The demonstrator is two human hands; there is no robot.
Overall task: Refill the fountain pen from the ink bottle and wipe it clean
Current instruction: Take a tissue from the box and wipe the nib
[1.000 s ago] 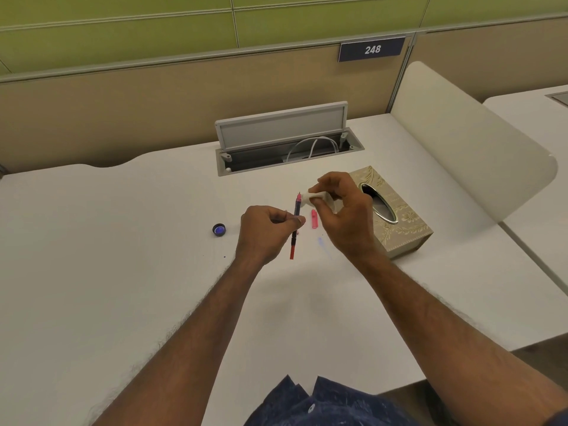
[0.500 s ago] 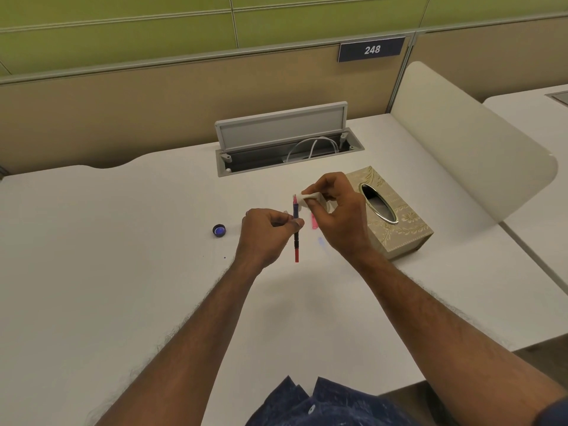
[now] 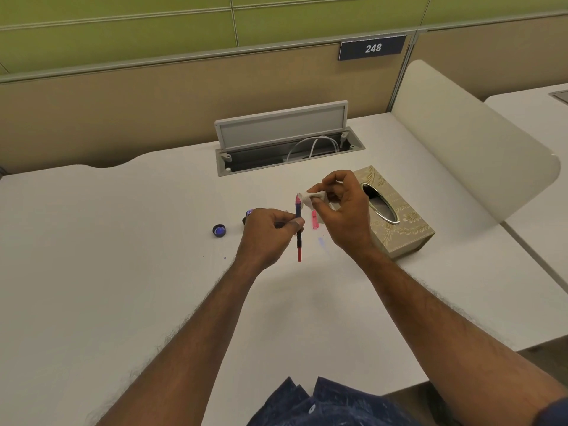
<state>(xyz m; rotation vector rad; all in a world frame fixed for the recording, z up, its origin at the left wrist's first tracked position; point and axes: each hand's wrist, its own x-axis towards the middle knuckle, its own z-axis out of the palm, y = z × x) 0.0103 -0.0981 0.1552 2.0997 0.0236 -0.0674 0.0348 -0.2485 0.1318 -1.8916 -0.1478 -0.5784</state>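
Since the earlier frame, the right hand (image 3: 344,210) is lifting its wad of white tissue (image 3: 311,198) slightly, bringing it just beside the pen's top end. It is pinching the tissue between thumb and fingertips. The left hand (image 3: 270,233) is gripping the fountain pen (image 3: 298,229) around its middle, holding it roughly upright above the table (image 3: 123,272), with the pink tip pointing up and the red end hanging down. A pink pen cap (image 3: 314,219) is lying on the table between the two hands. A dark bottle cap (image 3: 219,230) is sitting left of the left hand, and the ink bottle (image 3: 248,214) is peeking out behind that hand's knuckles. A gold tissue box (image 3: 396,216) is standing just behind the right hand
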